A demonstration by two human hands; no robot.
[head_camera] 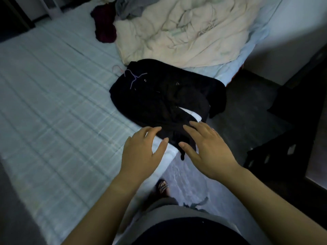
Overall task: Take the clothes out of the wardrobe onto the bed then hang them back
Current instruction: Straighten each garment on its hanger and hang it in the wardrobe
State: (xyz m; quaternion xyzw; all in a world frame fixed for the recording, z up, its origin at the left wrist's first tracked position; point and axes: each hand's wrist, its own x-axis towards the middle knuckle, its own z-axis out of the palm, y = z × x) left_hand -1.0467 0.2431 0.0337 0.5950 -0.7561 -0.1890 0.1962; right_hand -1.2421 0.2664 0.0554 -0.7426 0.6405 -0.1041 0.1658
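A heap of black clothes (159, 96) lies on the near edge of the bed (53, 103), with a thin purple hanger (134, 77) on top of it and a pink hanger (117, 68) just to its left. A dark strap of the heap dangles over the bed's edge. My left hand (141, 152) hovers above the sheet just short of the heap, fingers spread, holding nothing. My right hand (207, 149) is beside it, fingers apart, fingertips at the heap's near end, nothing gripped.
A crumpled cream quilt (185, 32) covers the far right of the bed, with a dark red garment (104, 23) and grey cloth (129, 7) behind it. Dark furniture (292, 129) stands on the floor to the right. My foot in a slipper (162, 186) is by the bed's side.
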